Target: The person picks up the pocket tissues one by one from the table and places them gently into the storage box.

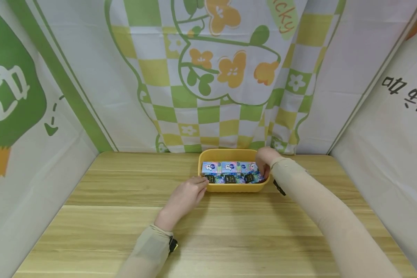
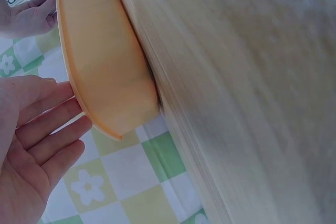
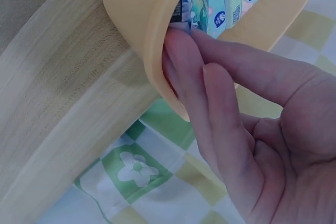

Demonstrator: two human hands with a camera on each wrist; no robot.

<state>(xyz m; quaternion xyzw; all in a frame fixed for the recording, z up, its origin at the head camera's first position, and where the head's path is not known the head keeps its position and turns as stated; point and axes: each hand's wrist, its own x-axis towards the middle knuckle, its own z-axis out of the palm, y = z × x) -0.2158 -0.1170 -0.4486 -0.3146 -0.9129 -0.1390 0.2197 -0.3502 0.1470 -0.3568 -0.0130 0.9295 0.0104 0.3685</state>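
Note:
A yellow plastic bin (image 1: 236,188) stands at the far side of the table, holding two rows of small packets. Light blue cartoon packets (image 1: 230,167) lie along the back; shiny blue packets with black labels (image 1: 230,179) lie along the front. My left hand (image 1: 191,190) is at the bin's front left corner, its nearly straight fingers (image 2: 52,124) touching the rim from outside. Inside the right end is my right hand (image 1: 266,160), its thumb and fingertips pinching the edge of a shiny blue packet (image 3: 182,19). My fingers partly hide this packet.
The bin sits on a wood-grain table (image 1: 208,231), close to a green, yellow and white checked cloth (image 1: 229,123) hanging behind it. Printed white cloth walls (image 1: 396,143) rise at both sides.

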